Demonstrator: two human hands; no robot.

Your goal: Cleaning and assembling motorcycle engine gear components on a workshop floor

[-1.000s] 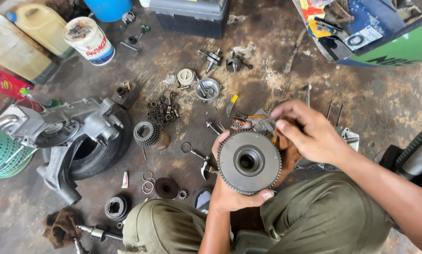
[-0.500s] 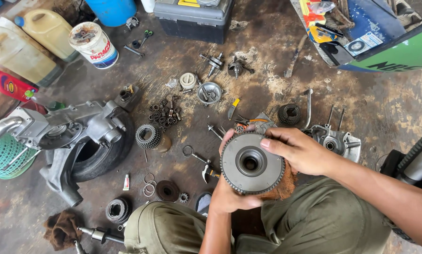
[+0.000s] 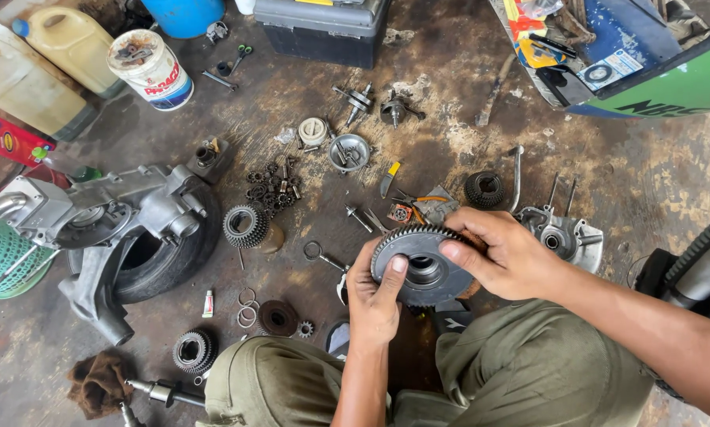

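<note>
Grey steel, toothed all round its rim, the large clutch gear sat a little right of the frame's centre, held above the person's olive-trousered knees. The left hand gripped it from below, thumb pressed on the flat face beside the central hub, fingers wrapped behind. The right hand closed over its right edge, thumb on the face and fingers curled round the teeth at the top.

Just above the gear lay a yellow-handled tool and a small heap of orange-and-grey parts. To the right of the right hand rested an aluminium casing cover, with a black ribbed ring above it. At the left of the frame an engine crankcase lay propped on a black tyre, and a smaller toothed gear stood just beside it. A cluster of dark small springs and rollers was spread above that gear. In the upper left stood a white paint pot and a yellowish jerrycan; a dark toolbox sat at top centre. A brown rag lay at lower left on the stained concrete floor.
</note>
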